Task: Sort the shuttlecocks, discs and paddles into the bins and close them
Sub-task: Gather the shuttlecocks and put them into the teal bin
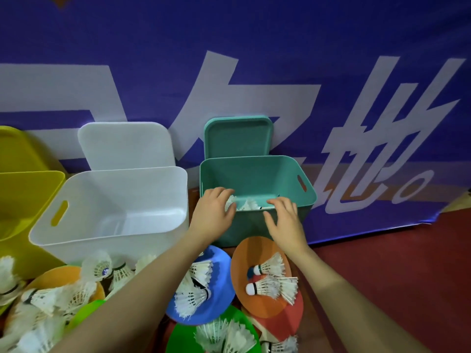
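An open teal bin [280, 171] stands on the right with several shuttlecocks [248, 206] on its floor. My left hand [212, 212] is over its front left rim, and the white feathers of a shuttlecock [230, 202] show between its curled fingers and thumb. My right hand [285, 220] hovers over the front rim with fingers spread and holds nothing. In front lie a blue disc [219, 266], an orange disc [252, 250] and a green disc [181, 335], each with shuttlecocks on it. A red flat piece [283, 324] lies under the orange disc.
A white bin [127, 179] stands left of the teal one, and a yellow bin [30, 182] further left; both are open. White [125, 143] and teal [237, 138] lids lean against the blue banner behind. More shuttlecocks and an orange disc [58, 273] lie at lower left. Red floor at right.
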A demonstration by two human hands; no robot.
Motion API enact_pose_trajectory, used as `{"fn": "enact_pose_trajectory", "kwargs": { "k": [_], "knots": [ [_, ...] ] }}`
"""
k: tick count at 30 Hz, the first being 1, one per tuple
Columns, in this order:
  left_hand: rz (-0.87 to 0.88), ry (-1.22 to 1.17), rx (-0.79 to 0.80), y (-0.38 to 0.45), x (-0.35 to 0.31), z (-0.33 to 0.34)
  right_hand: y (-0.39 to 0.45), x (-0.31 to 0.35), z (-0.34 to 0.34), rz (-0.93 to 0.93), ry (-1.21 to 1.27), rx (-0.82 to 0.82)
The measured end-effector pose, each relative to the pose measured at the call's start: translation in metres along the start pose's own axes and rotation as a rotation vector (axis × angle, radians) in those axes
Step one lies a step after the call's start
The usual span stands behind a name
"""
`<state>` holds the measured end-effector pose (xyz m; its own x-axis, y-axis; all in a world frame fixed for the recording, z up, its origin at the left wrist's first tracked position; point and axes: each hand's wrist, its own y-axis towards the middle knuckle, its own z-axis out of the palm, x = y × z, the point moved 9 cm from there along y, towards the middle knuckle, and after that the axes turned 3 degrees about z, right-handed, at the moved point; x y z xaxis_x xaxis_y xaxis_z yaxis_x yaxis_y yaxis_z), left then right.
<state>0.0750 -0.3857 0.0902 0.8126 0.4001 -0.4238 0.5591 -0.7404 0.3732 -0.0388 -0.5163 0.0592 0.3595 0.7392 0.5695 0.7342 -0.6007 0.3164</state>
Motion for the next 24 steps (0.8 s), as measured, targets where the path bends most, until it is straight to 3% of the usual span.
{"fn": "enact_pose_trajectory", "kwargs": {
  "k": [5,9,15,24],
  "knots": [
    [0.113,-0.002,0.112,-0.034,-0.021,0.016,-0.045,-0.011,-0.006,0.005,-0.017,0.001],
    [0.132,0.021,0.247,-0.06,-0.033,0.042,-0.075,-0.036,-0.002,0.097,-0.081,0.099],
    [0.086,0.04,0.436,-0.097,-0.049,0.091,-0.102,-0.08,0.012,0.269,-0.151,0.306],
    [-0.034,0.145,0.558,-0.12,-0.051,0.164,-0.089,-0.105,0.05,0.204,-0.101,0.512]
  ]
}}
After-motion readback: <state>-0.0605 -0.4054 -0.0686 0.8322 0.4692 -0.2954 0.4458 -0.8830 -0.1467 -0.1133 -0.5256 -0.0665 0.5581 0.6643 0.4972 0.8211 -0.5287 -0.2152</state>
